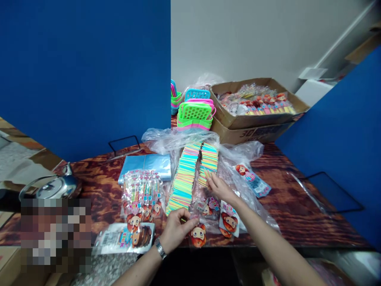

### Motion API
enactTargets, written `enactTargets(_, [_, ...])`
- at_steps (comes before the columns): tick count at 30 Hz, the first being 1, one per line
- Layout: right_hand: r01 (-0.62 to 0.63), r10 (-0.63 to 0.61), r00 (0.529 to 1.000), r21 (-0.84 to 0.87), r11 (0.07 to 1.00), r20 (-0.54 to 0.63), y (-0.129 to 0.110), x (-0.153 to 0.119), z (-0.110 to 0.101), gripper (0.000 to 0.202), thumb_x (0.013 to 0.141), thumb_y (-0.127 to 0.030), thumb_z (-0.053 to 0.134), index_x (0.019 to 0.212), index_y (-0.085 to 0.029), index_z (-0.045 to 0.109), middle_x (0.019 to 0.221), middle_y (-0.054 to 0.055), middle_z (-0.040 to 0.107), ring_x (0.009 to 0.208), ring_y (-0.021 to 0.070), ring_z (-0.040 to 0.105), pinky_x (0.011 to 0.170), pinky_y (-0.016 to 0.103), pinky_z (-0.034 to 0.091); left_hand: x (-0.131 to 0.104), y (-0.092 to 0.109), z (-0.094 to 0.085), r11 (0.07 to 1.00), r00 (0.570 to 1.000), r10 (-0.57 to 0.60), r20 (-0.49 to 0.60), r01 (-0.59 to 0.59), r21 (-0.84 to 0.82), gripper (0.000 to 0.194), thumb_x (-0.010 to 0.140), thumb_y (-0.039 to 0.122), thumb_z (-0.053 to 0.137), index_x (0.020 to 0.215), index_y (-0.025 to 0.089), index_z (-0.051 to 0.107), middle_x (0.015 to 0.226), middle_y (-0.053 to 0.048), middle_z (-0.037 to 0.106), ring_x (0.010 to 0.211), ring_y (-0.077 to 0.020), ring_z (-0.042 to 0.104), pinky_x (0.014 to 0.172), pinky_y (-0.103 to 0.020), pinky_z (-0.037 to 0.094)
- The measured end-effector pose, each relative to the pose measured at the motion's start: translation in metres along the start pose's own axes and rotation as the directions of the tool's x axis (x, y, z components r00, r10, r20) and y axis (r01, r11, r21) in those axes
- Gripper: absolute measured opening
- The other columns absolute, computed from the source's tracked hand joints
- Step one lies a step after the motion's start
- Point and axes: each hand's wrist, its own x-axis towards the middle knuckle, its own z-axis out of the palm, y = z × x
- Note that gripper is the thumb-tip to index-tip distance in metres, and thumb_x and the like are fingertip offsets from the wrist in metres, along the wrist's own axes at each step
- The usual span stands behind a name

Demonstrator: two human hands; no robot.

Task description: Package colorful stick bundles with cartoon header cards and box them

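Note:
My left hand (177,229), with a metal-banded watch on the wrist, is closed near the table's front edge on a small clear printed bag (198,236) showing a red-haired cartoon head. My right hand (219,186) reaches to the right-hand row of thin coloured sticks (209,157); its fingertips are pinched on sticks at the row's near end. A longer row of coloured sticks (183,178) lies to its left, on clear plastic. Between my hands are more printed bags (229,220). Filled stick packs (141,190) lie left of the rows, above a white printed bag stack (126,238).
Green, pink and blue plastic baskets (195,113) stand at the back beside an open cardboard box (256,121) of packed bags. Blue plastic sheets (145,165) lie behind the filled packs. A metal kettle (56,186) is at left; blue panels (83,79) flank the table.

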Motion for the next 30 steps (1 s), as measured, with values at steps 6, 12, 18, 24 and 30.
enactTargets(6, [0.017, -0.039, 0.998, 0.352, 0.936, 0.057, -0.011, -0.023, 0.0, 0.037, 0.091, -0.053, 0.019, 0.088, -0.022, 0.039, 0.061, -0.006, 0.039, 0.048, 0.0087, 0.041, 0.046, 0.022, 0.037, 0.0, 0.008, -0.004, 0.999, 0.999, 0.044, -0.018, -0.044, 0.011, 0.025, 0.074, 0.037, 0.062, 0.063, 0.015, 0.055, 0.061, -0.001, 0.059, 0.058, -0.0134, 0.054, 0.056, -0.023, 0.042])
enactTargets(12, [-0.084, -0.202, 0.875, 0.548, 0.832, 0.44, -0.033, -0.055, -0.001, 0.037, 0.083, -0.057, 0.041, 0.092, -0.022, 0.049, 0.06, -0.006, 0.047, 0.048, 0.0089, 0.046, 0.047, 0.022, 0.038, 0.009, 0.036, -0.02, 0.943, 0.946, 0.291, 0.14, -0.308, 0.123, 0.015, 0.074, 0.03, 0.065, 0.066, 0.017, 0.062, 0.125, -0.013, 0.055, 0.119, -0.0256, 0.046, 0.101, -0.04, 0.031])
enactTargets(18, [0.098, -0.138, 0.929, 0.133, 0.986, 0.342, -0.025, -0.052, 0.001, 0.032, 0.093, -0.043, 0.028, 0.098, -0.022, 0.051, 0.074, 0.0, 0.058, 0.062, 0.013, 0.057, 0.056, 0.024, 0.045, 0.007, 0.027, -0.022, 0.97, 0.977, 0.196, 0.084, -0.206, 0.129, 0.014, 0.074, 0.03, 0.065, 0.068, 0.018, 0.063, 0.118, -0.012, 0.061, 0.117, -0.0265, 0.048, 0.102, -0.042, 0.03])
enactTargets(24, [-0.007, 0.088, 0.988, -0.522, 0.853, 0.13, -0.01, -0.008, 0.004, 0.018, 0.091, -0.018, 0.033, 0.104, -0.015, 0.045, 0.099, 0.012, 0.058, 0.081, 0.0202, 0.062, 0.066, 0.029, 0.043, -0.002, 0.022, -0.019, 0.989, 0.99, 0.14, -0.01, -0.139, 0.054, 0.025, 0.075, 0.034, 0.063, 0.061, 0.016, 0.057, 0.084, -0.008, 0.067, 0.09, -0.0229, 0.06, 0.082, -0.032, 0.043])
enactTargets(30, [-0.015, 0.158, 0.976, -0.671, 0.742, 0.153, -0.014, 0.007, 0.022, 0.023, 0.09, -0.011, 0.027, 0.103, -0.015, 0.045, 0.103, 0.012, 0.054, 0.083, 0.0211, 0.063, 0.065, 0.03, 0.045, -0.005, 0.014, -0.016, 0.99, 0.99, 0.137, -0.03, -0.137, 0.023, 0.026, 0.076, 0.036, 0.062, 0.062, 0.015, 0.057, 0.08, -0.006, 0.065, 0.081, -0.0187, 0.059, 0.074, -0.027, 0.044])
